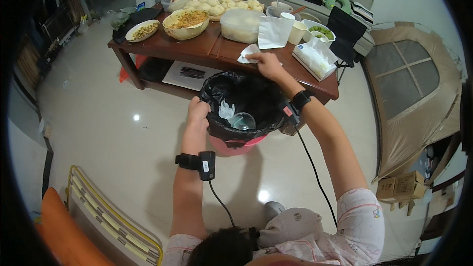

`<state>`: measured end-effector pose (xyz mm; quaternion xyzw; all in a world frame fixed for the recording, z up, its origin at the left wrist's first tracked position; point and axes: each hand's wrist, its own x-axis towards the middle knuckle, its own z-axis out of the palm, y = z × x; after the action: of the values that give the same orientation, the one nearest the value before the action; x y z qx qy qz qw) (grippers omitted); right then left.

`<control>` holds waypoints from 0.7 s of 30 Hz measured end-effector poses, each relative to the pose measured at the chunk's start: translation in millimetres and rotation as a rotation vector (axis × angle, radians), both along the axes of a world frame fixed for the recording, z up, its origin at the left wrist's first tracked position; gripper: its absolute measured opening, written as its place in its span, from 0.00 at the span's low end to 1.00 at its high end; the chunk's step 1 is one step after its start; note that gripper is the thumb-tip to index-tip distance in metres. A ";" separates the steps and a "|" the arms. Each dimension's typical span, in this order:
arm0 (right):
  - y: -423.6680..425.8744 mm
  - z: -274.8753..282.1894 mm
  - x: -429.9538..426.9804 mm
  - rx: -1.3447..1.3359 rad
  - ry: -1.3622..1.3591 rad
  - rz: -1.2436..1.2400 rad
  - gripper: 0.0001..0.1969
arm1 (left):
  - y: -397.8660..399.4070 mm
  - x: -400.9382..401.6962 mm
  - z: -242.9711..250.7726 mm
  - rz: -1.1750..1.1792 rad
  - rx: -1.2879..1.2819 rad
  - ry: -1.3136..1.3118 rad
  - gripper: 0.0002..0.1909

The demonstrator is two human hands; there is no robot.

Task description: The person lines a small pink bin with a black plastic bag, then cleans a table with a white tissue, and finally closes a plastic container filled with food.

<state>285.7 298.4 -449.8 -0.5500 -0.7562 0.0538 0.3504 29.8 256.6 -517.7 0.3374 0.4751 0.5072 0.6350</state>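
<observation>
My left hand (199, 112) grips the left rim of a pink trash bin (234, 147) lined with a black plastic bag (221, 81). Inside the bag lie a crumpled white tissue (226, 110) and a clear plastic container (243, 121). Over the front edge of the dark red wooden table (184, 46), my right hand (264, 62) holds a white paper tissue (249, 52) between its fingers. Just beyond it are a white paper sheet (274, 32) and a lidded plastic box (241, 26). A tissue pack (314, 59) sits at the table's right end.
On the table stand a bowl of orange-brown filling (186, 24), a plate of chopped food (142, 30), a board of dough buns (218, 6), paper cups (297, 32) and a bowl of greens (320, 33). A folding chair (114, 214) is at lower left, a tent (414, 92) at right.
</observation>
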 end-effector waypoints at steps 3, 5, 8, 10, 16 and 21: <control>-27.7 -1.8 -20.3 0.044 -0.014 0.127 0.23 | 2.3 -2.3 -5.2 0.009 0.008 0.043 0.13; -43.6 -18.8 -29.3 0.021 -0.047 0.348 0.24 | 1.0 -3.1 -7.8 0.016 0.029 0.063 0.13; -65.1 -20.4 -40.6 -0.269 0.082 0.367 0.26 | -2.5 -7.3 -10.7 0.092 0.027 0.025 0.14; -65.1 -15.7 -29.5 -0.293 0.157 0.326 0.25 | -4.3 -5.6 -10.5 0.091 0.022 0.014 0.13; -35.3 14.9 -3.2 -0.053 0.571 0.044 0.21 | 0.8 -2.0 -26.1 0.132 0.049 0.027 0.11; 1.0 5.0 30.2 -0.116 0.727 -0.107 0.17 | -3.1 2.0 -26.2 0.130 0.020 0.039 0.10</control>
<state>315.9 299.4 -444.8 -0.5527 -0.5481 0.2701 0.5667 31.8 253.4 -543.9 0.3219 0.5032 0.5453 0.5881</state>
